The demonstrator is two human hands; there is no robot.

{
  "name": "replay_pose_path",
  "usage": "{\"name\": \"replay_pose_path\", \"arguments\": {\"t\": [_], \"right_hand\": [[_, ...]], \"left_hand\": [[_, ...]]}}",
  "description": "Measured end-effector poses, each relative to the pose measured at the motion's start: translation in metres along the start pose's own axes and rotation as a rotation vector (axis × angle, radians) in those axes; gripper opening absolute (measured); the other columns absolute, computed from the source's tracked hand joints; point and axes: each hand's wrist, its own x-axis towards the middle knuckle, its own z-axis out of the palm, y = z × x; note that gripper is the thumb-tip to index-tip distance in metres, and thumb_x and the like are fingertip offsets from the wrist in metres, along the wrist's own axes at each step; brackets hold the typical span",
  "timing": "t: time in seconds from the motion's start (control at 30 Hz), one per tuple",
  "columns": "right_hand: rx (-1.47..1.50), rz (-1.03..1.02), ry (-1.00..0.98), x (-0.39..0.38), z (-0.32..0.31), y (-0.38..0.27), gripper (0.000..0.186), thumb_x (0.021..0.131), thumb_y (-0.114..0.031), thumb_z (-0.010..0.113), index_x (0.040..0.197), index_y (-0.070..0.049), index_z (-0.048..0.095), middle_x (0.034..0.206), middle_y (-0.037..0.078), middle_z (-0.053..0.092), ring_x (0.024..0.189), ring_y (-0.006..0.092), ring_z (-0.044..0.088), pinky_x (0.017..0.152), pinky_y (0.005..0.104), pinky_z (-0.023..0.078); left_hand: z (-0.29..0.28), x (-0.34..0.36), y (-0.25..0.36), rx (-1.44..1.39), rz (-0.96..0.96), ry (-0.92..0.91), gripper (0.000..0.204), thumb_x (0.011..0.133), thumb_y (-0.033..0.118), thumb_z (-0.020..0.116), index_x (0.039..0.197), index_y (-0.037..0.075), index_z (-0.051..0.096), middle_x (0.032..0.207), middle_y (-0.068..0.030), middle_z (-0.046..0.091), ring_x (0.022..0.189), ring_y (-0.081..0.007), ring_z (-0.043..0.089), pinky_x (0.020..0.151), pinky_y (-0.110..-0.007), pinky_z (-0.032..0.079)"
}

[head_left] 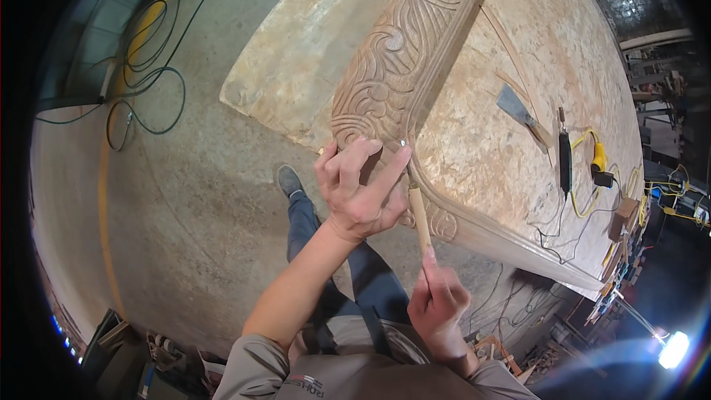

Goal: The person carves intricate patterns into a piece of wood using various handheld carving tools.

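A brown wooden piece (392, 48) with carved scrolls runs from the top of the view down to my hands. My left hand (359, 192) rests on its near rounded end, the fingers spread and the index finger stretched along the carving tool's metal tip. My right hand (438, 298) is closed round the lower end of the pale wooden handle of a carving chisel (420, 218), and it looks slightly blurred. The chisel points away from me toward the wood's edge moulding. My left fingers partly cover its blade, so I cannot make out the cutting edge.
On the worn pale tabletop (466, 133) lie a wide-bladed scraper (515, 106), thin wood strips (511, 44), a slim black corded tool (565, 163) and a yellow connector (598, 155). Black cable (174, 130) loops over the floor at left. A bright lamp (672, 350) shines at lower right.
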Motion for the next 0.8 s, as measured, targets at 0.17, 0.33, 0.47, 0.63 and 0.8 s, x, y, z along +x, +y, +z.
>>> {"name": "replay_pose_path", "arguments": {"t": [0.17,0.33,0.47,0.63,0.8], "right_hand": [[-0.06,0.011,0.015,-0.004,0.003,0.003,0.058,0.079,0.01,0.064,0.137,-0.001,0.063,0.069,0.003,0.058,0.059,0.0205,0.058,0.054,0.0304,0.048],[-0.02,0.014,0.018,-0.001,0.003,0.001,0.058,0.079,0.011,0.063,0.136,-0.001,0.064,0.069,0.003,0.057,0.059,0.0197,0.057,0.055,0.0298,0.049],[-0.019,-0.016,0.048,0.002,0.008,0.0,0.059,0.079,0.011,0.063,0.137,-0.001,0.063,0.068,0.0,0.056,0.06,0.0177,0.056,0.056,0.0289,0.048],[-0.028,0.023,0.008,-0.003,0.006,-0.004,0.061,0.078,0.012,0.064,0.137,0.0,0.063,0.067,0.0,0.055,0.059,0.0165,0.055,0.056,0.0283,0.048],[-0.051,0.069,-0.046,-0.001,0.002,-0.009,0.062,0.076,0.012,0.065,0.137,0.0,0.063,0.067,0.0,0.054,0.059,0.0161,0.054,0.055,0.0279,0.047]], "left_hand": [[-0.002,-0.001,0.001,-0.013,-0.008,-0.013,0.045,0.07,0.03,0.07,0.113,0.024,0.082,0.121,-0.0057,0.061,0.112,-0.0243,0.056,0.111,-0.048,0.035],[-0.002,0.002,-0.001,-0.008,-0.001,-0.012,0.043,0.072,0.029,0.07,0.113,0.024,0.082,0.121,-0.0055,0.061,0.113,-0.0242,0.055,0.11,-0.048,0.036],[-0.001,0.004,-0.002,0.008,0.007,0.0,0.041,0.074,0.029,0.07,0.113,0.025,0.081,0.122,-0.0054,0.06,0.113,-0.024,0.055,0.11,-0.048,0.036],[-0.004,0.0,-0.001,-0.005,0.003,-0.022,0.041,0.074,0.031,0.071,0.113,0.025,0.081,0.122,-0.0052,0.059,0.113,-0.0236,0.054,0.111,-0.047,0.034],[-0.001,0.0,-0.002,-0.011,0.011,-0.014,0.042,0.074,0.033,0.071,0.113,0.025,0.081,0.122,-0.005,0.059,0.113,-0.0234,0.054,0.111,-0.046,0.033]]}}
